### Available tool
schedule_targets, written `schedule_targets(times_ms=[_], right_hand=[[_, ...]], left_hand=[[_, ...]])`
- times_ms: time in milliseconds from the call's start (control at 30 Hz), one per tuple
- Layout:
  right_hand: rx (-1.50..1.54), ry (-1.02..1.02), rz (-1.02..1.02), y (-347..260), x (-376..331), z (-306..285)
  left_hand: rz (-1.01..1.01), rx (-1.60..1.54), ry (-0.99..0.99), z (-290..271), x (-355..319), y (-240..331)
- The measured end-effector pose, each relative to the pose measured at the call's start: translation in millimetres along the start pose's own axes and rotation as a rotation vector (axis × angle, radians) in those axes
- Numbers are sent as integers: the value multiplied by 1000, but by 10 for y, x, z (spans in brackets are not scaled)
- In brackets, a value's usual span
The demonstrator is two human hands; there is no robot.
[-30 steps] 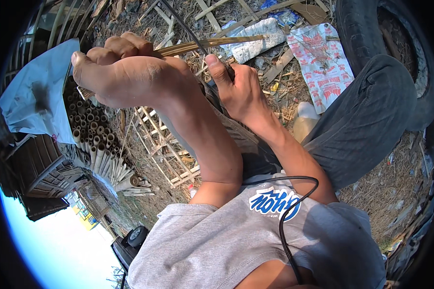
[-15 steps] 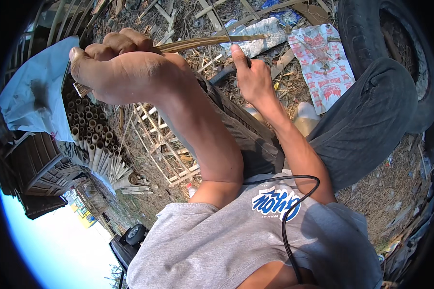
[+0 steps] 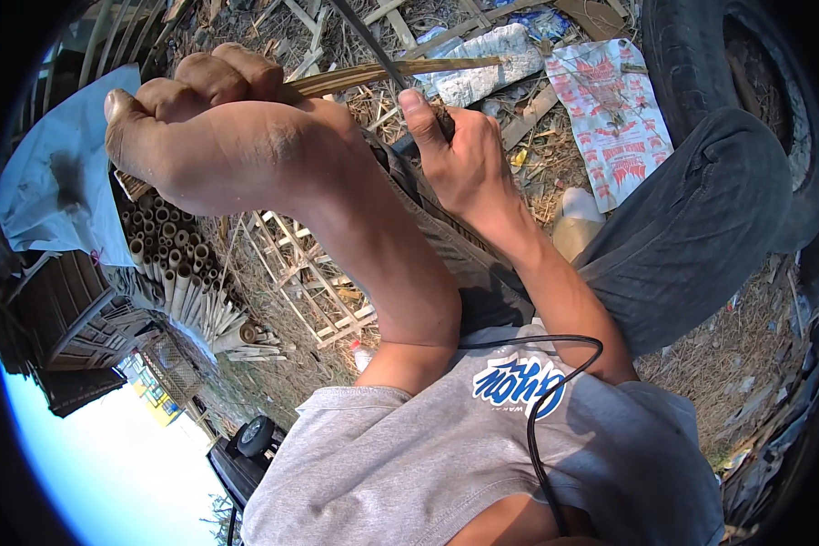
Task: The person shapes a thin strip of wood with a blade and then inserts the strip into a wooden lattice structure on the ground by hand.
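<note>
My left hand point(image 3: 218, 136), large at the upper left, is closed around a split bamboo strip point(image 3: 350, 79). The strip reaches out to the right past the hand, and a short cut end point(image 3: 133, 185) shows below the thumb. My right hand point(image 3: 469, 159) grips a knife, its handle mostly hidden by the fingers, with the thumb pressed along the top. The narrow dark blade point(image 3: 366, 38) points up and to the left and crosses the strip, seemingly touching it.
Lattices of bamboo slats point(image 3: 305, 273) lie at the left, near stacked bamboo tubes point(image 3: 177, 250) and a pale blue sheet point(image 3: 59, 173). Right of my hands are a whitish block point(image 3: 491, 65), a printed sack point(image 3: 614, 127) and a large tyre point(image 3: 687, 64). A black cable point(image 3: 537, 437) hangs over my shirt.
My right hand and the knife have moved left along the strip, closer to my left hand. My left hand has shifted slightly left, keeping its hold.
</note>
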State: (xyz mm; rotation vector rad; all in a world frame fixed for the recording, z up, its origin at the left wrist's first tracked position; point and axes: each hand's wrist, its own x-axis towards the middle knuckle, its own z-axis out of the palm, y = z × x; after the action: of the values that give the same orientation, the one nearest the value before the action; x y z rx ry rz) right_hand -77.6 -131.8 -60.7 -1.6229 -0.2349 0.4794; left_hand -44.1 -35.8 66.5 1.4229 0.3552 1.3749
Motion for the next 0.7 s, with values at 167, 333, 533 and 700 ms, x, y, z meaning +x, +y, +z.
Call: schedule_targets(times_ms=[167, 333, 533, 700], right_hand=[[73, -7, 40, -43, -30, -25], [81, -44, -17, -212, -112, -96], [82, -5, 88, 166, 32, -92], [179, -20, 313, 301, 101, -47]], left_hand=[[-33, 5, 77, 89, -3, 21], [37, -29, -44, 137, -21, 5], [54, 19, -55, 158, -48, 8], [56, 25, 13, 222, -59, -11]])
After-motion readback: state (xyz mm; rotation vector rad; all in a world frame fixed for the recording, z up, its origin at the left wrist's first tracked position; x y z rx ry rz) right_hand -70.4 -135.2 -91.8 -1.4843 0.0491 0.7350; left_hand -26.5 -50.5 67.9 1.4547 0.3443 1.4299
